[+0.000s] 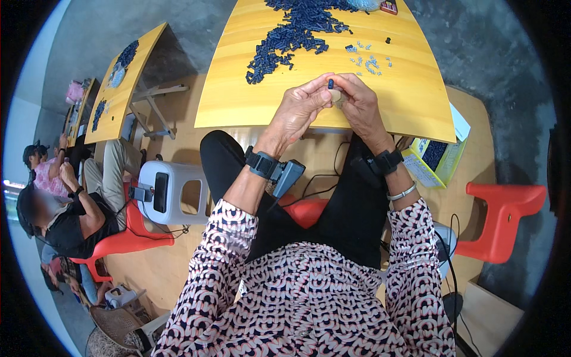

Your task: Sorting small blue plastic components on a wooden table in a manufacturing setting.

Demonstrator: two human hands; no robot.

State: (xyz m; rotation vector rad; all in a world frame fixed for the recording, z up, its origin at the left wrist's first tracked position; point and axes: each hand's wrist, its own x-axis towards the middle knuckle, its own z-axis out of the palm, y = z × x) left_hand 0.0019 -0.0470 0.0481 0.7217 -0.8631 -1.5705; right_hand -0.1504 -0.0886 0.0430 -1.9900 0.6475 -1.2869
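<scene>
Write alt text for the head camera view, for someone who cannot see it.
A person's left hand and right hand hold a small dark blue piece over a yellow table. Beyond lie a heap of dark pieces and scattered small pale bits.

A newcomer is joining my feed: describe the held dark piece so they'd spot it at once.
Find the largest yellow table. At its near edge, left hand and right hand meet with a small dark-blue piece between them. Unlike the similar pieces heaped beyond, it is held, not lying loose.
</scene>
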